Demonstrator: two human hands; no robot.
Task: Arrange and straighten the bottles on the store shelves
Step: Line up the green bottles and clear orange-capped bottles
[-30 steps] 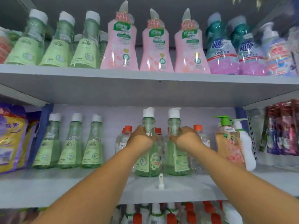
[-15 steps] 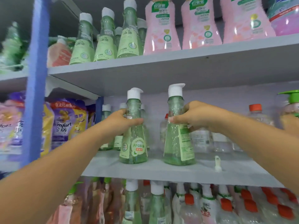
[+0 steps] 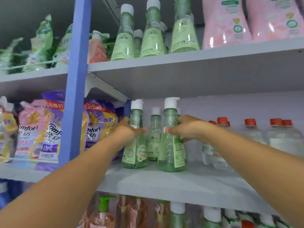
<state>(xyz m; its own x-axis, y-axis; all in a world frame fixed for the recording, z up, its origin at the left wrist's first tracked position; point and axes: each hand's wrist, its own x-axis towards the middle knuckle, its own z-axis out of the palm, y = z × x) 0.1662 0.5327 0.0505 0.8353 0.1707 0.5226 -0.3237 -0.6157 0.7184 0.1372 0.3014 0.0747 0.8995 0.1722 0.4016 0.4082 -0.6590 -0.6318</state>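
Store shelving in pale grey fills the view, with a blue upright post (image 3: pixel 74 96) dividing the bays and the middle shelf (image 3: pixel 181 181) carrying the work. On it stand two green pump bottles near the front edge, each held by its narrow upper body: the left hand (image 3: pixel 130 130) wraps round the left bottle (image 3: pixel 135 145), the right hand (image 3: pixel 185 129) round the right bottle (image 3: pixel 171 145). A third green bottle (image 3: pixel 154 134) stands just behind, between them. Both held bottles look upright and seem to rest on the shelf. Gripped high on tall, flared bodies, they could tip if pushed sideways too briskly, and either one sliding back could knock the rear bottle or the clear orange-capped bottles (image 3: pixel 251 137) to the right.
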